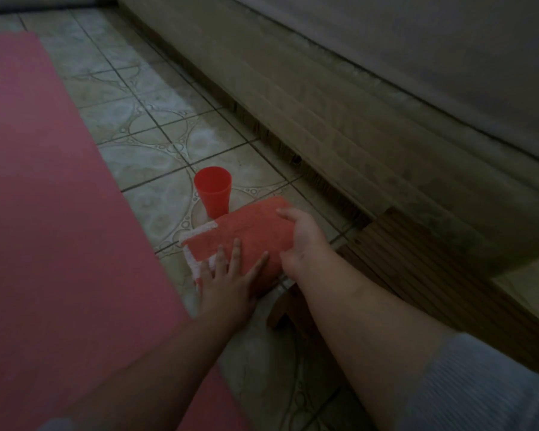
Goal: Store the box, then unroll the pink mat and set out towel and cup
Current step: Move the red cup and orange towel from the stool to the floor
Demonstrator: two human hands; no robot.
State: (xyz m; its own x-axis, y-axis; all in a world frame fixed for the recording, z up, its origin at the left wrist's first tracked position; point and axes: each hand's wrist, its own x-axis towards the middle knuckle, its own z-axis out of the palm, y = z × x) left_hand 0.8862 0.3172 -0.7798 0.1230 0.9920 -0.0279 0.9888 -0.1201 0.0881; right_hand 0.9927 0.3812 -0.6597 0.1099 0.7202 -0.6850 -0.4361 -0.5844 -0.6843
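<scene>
The pink mat (53, 219) lies unrolled flat on the tiled floor at the left. To its right rests a folded orange towel (246, 231) with white edging. My left hand (227, 281) lies flat on the towel's near end with its fingers spread. My right hand (302, 241) grips the towel's right edge, thumb on top. An orange plastic cup (213, 192) stands upright on the floor just beyond the towel, touching or nearly touching its far edge. No box is in view.
A sofa or bed base (371, 126) runs diagonally along the right. A brown wooden slatted piece (417, 269) lies under my right forearm. Patterned floor tiles (156, 119) show between the mat and the furniture.
</scene>
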